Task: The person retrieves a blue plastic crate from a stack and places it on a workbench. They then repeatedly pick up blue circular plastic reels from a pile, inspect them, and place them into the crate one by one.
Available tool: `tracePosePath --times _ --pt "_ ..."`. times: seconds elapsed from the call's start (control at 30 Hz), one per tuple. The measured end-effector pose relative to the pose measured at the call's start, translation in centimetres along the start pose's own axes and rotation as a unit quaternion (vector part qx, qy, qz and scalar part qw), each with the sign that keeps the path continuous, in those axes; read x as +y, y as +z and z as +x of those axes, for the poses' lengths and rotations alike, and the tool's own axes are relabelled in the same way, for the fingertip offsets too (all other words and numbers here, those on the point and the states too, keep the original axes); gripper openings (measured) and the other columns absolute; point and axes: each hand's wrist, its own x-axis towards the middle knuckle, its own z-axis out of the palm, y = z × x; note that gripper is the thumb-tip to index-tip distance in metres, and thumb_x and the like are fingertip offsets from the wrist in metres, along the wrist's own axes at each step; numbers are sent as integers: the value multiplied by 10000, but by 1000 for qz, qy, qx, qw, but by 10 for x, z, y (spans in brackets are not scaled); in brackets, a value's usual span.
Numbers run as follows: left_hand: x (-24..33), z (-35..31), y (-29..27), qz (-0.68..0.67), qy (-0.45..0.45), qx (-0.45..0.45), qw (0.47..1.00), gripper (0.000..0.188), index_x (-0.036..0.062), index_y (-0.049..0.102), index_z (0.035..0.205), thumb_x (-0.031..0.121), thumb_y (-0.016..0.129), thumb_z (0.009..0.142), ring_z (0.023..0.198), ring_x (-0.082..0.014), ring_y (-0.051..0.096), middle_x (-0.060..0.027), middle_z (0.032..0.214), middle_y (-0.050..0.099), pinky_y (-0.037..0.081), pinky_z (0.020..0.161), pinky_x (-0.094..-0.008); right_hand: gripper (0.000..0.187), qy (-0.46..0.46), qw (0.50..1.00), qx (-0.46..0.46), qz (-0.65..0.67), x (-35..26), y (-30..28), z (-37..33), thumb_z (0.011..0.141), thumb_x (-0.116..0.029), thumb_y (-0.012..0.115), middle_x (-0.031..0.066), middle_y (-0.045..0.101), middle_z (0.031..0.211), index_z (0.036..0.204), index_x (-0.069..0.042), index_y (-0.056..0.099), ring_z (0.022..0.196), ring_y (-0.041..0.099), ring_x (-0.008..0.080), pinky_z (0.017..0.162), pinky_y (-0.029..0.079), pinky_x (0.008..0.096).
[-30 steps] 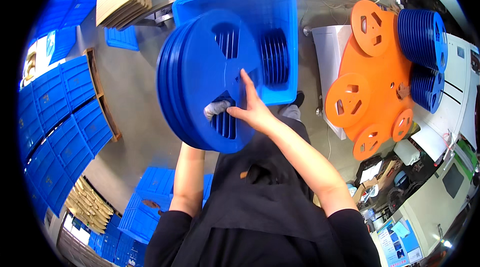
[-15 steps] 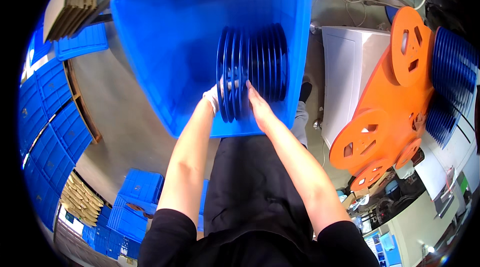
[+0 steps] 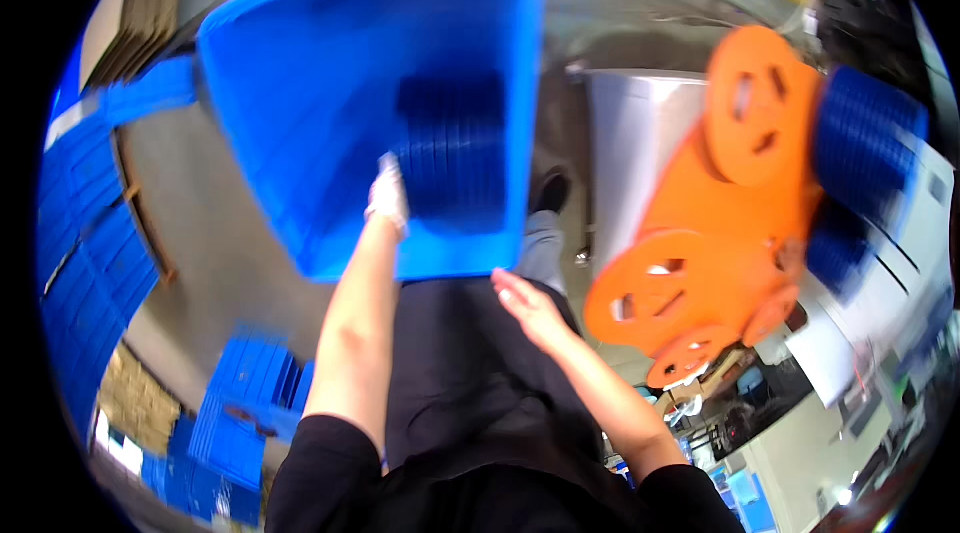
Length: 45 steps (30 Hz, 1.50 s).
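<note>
A row of thin dark blue discs stands on edge in the right half of a large blue plastic bin. My left hand, in a white glove, reaches inside the bin just left of the discs. Its fingers look stretched forward with nothing seen in them, though motion blurs them. My right hand hovers outside the bin, by the right end of its near rim. The bare fingers of that hand are extended and hold nothing.
On the right stands an orange machine with round slotted plates, beside a pale cabinet. Behind it are more blue discs in stacks. Blue crates line the left side. Someone's shoe shows right of the bin.
My hands have come off the discs and moved apart. The right one has drawn back out of the bin, the left has shifted left of the row. The whole view has swung rightward.
</note>
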Motion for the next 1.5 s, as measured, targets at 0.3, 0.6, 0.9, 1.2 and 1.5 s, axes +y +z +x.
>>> tracePosePath --times 0.3,0.6,0.9,1.2,1.5 --pt "-8 -59 -22 63 83 -67 992 846 46 227 1510 637 399 931 1441 -270 230 -118 1556 277 170 1168 -403 452 -76 969 43 -233 -101 -118 -118 989 -267 533 101 557 1341 1383 -53 475 1262 501 187 1064 381 326" --pt "-101 -123 -93 426 107 -148 886 457 48 506 1312 356 418 986 1257 -209 483 -108 1326 546 369 1053 -338 581 -452 763 432 -163 -365 -350 -183 848 -229 700 168 530 1343 1341 -8 483 1242 512 277 1032 416 381" --pt "-120 -235 -114 144 7 -109 984 380 112 492 1301 292 475 967 943 -162 540 -61 985 568 443 818 -316 838 -143 741 570 -325 -531 -487 -155 673 -419 823 261 588 1215 1272 72 504 1130 580 380 985 454 392" --pt "-126 -274 -126 148 -61 -93 983 312 127 489 1254 201 486 951 843 -162 543 -30 803 544 474 761 -338 689 -14 958 272 -89 -536 -518 -136 731 -353 821 196 522 1360 1269 2 576 1288 460 331 1070 329 461" --pt "-107 -282 -100 177 -6 -127 976 450 128 442 1358 269 570 951 763 -184 575 -97 982 616 491 650 -354 534 -48 905 386 -173 -517 -530 -94 716 -190 800 200 629 1207 1176 26 635 1115 603 324 970 440 438"
